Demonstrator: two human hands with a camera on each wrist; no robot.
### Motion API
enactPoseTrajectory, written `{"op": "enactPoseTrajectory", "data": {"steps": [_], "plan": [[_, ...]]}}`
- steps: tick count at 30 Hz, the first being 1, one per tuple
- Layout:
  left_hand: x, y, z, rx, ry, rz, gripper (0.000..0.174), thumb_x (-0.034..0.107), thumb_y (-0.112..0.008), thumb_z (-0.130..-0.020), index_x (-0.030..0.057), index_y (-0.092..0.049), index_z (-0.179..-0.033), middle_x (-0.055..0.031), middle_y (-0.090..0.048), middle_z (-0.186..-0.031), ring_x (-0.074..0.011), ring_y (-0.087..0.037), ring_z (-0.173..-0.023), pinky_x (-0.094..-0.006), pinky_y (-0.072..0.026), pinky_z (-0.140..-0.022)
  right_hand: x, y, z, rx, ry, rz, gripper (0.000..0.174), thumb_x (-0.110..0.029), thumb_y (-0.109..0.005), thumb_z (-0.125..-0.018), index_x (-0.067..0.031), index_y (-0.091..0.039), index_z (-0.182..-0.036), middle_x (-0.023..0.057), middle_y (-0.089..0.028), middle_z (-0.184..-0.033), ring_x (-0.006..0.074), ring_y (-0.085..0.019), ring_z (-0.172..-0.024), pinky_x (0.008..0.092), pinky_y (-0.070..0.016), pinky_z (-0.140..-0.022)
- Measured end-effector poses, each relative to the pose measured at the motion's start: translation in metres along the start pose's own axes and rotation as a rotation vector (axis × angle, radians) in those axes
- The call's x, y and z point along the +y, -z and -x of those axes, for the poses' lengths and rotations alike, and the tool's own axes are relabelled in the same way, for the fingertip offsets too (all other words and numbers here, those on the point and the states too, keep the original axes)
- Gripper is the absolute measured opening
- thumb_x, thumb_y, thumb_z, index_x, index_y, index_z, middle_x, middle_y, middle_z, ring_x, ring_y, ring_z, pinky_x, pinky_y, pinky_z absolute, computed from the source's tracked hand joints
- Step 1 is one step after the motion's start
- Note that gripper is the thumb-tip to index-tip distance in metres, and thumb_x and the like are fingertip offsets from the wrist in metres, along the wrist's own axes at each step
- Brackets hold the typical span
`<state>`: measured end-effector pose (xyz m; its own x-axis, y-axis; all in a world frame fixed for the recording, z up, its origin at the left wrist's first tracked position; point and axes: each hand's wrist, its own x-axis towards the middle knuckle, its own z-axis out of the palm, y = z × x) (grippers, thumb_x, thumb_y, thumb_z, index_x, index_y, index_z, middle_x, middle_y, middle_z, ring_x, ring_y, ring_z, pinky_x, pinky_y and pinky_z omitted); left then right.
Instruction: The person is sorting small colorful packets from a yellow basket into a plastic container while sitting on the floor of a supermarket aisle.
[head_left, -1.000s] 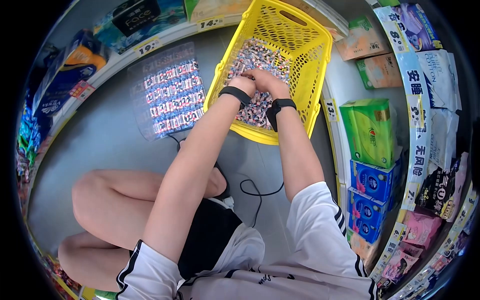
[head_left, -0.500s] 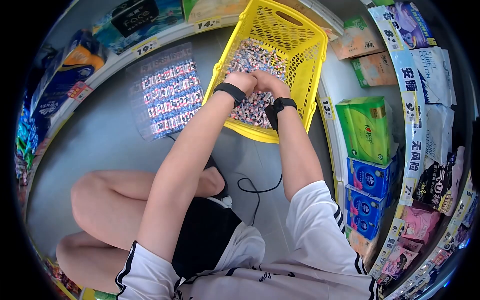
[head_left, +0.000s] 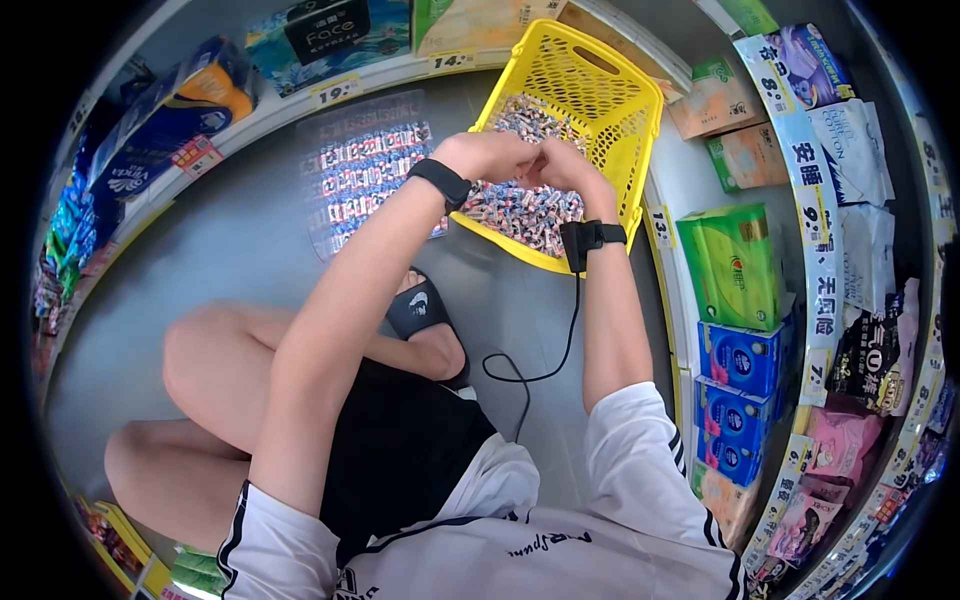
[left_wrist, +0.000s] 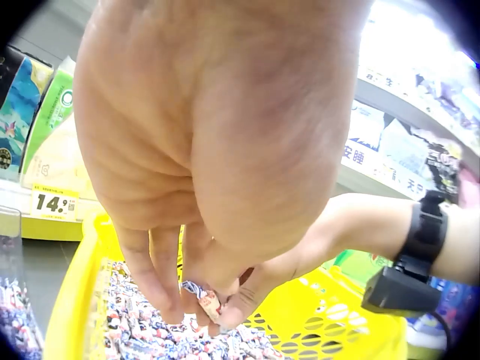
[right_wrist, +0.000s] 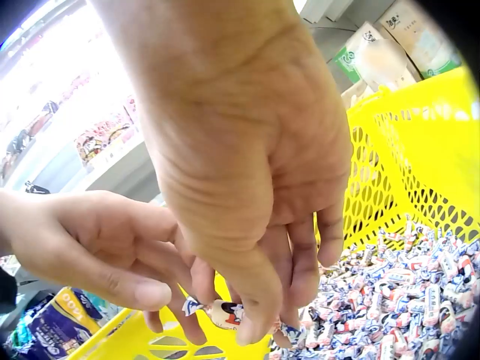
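Wrapped candies [head_left: 525, 215] fill the bottom of a yellow basket [head_left: 630, 150], and both hands meet above them. My right hand [head_left: 570, 170] pinches one wrapped candy [right_wrist: 225, 313] between thumb and fingers. Facing it from the left, my left hand [head_left: 487, 158] has its thumb apart and its fingers loosely extended beside the candy's twisted end; whether they touch it is unclear. In the left wrist view the same candy [left_wrist: 206, 300] shows among the fingertips. Left of the basket, a clear tray [head_left: 330, 185] holds candies in rows, partly behind the left forearm.
Shelves with tissue packs [head_left: 735, 265] curve along the right, and more packs [head_left: 175, 115] stand on the left and back shelves. A black cable [head_left: 530, 378] hangs from the right wrist strap to the floor. A sandalled foot [head_left: 430, 320] rests below the basket.
The view has shifted. Both hands appear higher above the candies, with the left hand and forearm now overlapping the tray. The wrist cable and the sandal are more visible.
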<state>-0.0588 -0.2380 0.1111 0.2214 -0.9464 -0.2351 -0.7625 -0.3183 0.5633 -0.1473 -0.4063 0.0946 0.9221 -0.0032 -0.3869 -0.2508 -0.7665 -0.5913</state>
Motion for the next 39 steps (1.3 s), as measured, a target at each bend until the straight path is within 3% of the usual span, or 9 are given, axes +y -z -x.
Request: {"op": "enactPoseTrajectory", "data": {"steps": [4, 9, 17, 21, 23, 26, 29, 36, 39], "plan": [[0.007, 0.017, 0.036, 0.054, -0.064, -0.045, 0.023, 0.016, -0.060, -0.094, 0.0114, -0.054, -0.116, -0.0155, -0.067, -0.097, -0.0383, -0.065, -0.093, -0.0457, -0.0502, -0.076, -0.033, -0.001, 0.017, 0.059, 0.030, 0.057, 0.023, 0.002, -0.071, -0.077, 0.0010, -0.074, -0.100, 0.0144, -0.076, -0.090, 0.0206, -0.073, -0.084, 0.0339, -0.0556, -0.078], [0.008, 0.023, 0.077, 0.176, -0.061, 0.014, 0.035, 0.022, -0.070, -0.089, 0.0106, -0.057, -0.119, -0.0172, -0.070, -0.101, -0.0387, -0.065, -0.101, -0.0480, -0.0509, -0.081, -0.073, -0.009, 0.032, 0.120, 0.064, 0.028, 0.028, -0.009, -0.080, -0.074, 0.0009, -0.073, -0.099, 0.0141, -0.075, -0.087, 0.0231, -0.072, -0.081, 0.0358, -0.0550, -0.075], [-0.025, 0.030, 0.136, 0.396, -0.101, 0.067, 0.019, 0.007, -0.068, -0.086, 0.0052, -0.063, -0.104, -0.0180, -0.069, -0.096, -0.0373, -0.065, -0.095, -0.0458, -0.0504, -0.080, -0.139, -0.031, 0.031, 0.253, 0.126, 0.086, 0.033, -0.017, -0.087, -0.069, 0.0031, -0.073, -0.090, 0.0165, -0.072, -0.080, 0.0271, -0.071, -0.075, 0.0368, -0.0549, -0.071], [-0.045, 0.027, 0.170, 0.406, 0.008, 0.070, 0.020, 0.005, -0.068, -0.085, 0.0041, -0.065, -0.105, -0.0184, -0.069, -0.099, -0.0368, -0.064, -0.097, -0.0451, -0.0506, -0.081, -0.165, -0.053, 0.019, 0.305, 0.169, 0.074, 0.034, -0.021, -0.089, -0.068, 0.0013, -0.075, -0.090, 0.0171, -0.072, -0.080, 0.0295, -0.072, -0.077, 0.0372, -0.0557, -0.073], [-0.068, 0.015, 0.180, 0.543, -0.084, 0.017, 0.017, 0.011, -0.070, -0.084, 0.0046, -0.067, -0.101, -0.0167, -0.071, -0.095, -0.0365, -0.067, -0.091, -0.0445, -0.0528, -0.079, -0.184, -0.064, 0.017, 0.322, 0.194, 0.095, 0.034, -0.022, -0.088, -0.068, 0.0003, -0.076, -0.090, 0.0178, -0.072, -0.080, 0.0306, -0.072, -0.079, 0.0377, -0.0563, -0.075], [-0.083, 0.019, 0.199, 0.451, 0.010, 0.075, 0.016, 0.009, -0.069, -0.084, 0.0051, -0.069, -0.099, -0.0164, -0.071, -0.097, -0.0358, -0.068, -0.092, -0.0446, -0.0534, -0.079, -0.202, -0.088, 0.005, 0.341, 0.236, 0.095, 0.031, -0.018, -0.086, -0.072, 0.0040, -0.075, -0.090, 0.0156, -0.072, -0.075, 0.0231, -0.072, -0.070, 0.0319, -0.0558, -0.069], [-0.083, 0.024, 0.208, 0.330, 0.210, -0.019, 0.013, 0.009, -0.069, -0.082, 0.0063, -0.071, -0.095, -0.0161, -0.072, -0.098, -0.0350, -0.069, -0.093, -0.0446, -0.0542, -0.079, -0.211, -0.111, -0.010, 0.311, 0.212, 0.054, 0.028, -0.021, -0.084, -0.076, 0.0024, -0.075, -0.090, 0.0154, -0.073, -0.077, 0.0248, -0.073, -0.071, 0.0338, -0.0562, -0.071], [-0.111, 0.002, 0.207, 0.298, 0.209, -0.011, 0.015, 0.006, -0.071, -0.080, 0.0025, -0.067, -0.094, -0.0155, -0.070, -0.090, -0.0350, -0.067, -0.089, -0.0444, -0.0520, -0.074, -0.196, -0.136, -0.030, 0.245, 0.179, 0.008, 0.029, -0.024, -0.082, -0.078, 0.0015, -0.075, -0.090, 0.0155, -0.073, -0.079, 0.0243, -0.073, -0.074, 0.0347, -0.0560, -0.073], [-0.125, -0.014, 0.207, 0.246, 0.247, 0.069, 0.014, 0.012, -0.071, -0.082, 0.0056, -0.070, -0.093, -0.0159, -0.071, -0.097, -0.0350, -0.068, -0.096, -0.0456, -0.0532, -0.079, -0.184, -0.150, -0.039, 0.194, 0.172, -0.023, 0.028, -0.021, -0.083, -0.077, 0.0017, -0.074, -0.091, 0.0151, -0.073, -0.080, 0.0223, -0.072, -0.074, 0.0341, -0.0559, -0.072]]}}
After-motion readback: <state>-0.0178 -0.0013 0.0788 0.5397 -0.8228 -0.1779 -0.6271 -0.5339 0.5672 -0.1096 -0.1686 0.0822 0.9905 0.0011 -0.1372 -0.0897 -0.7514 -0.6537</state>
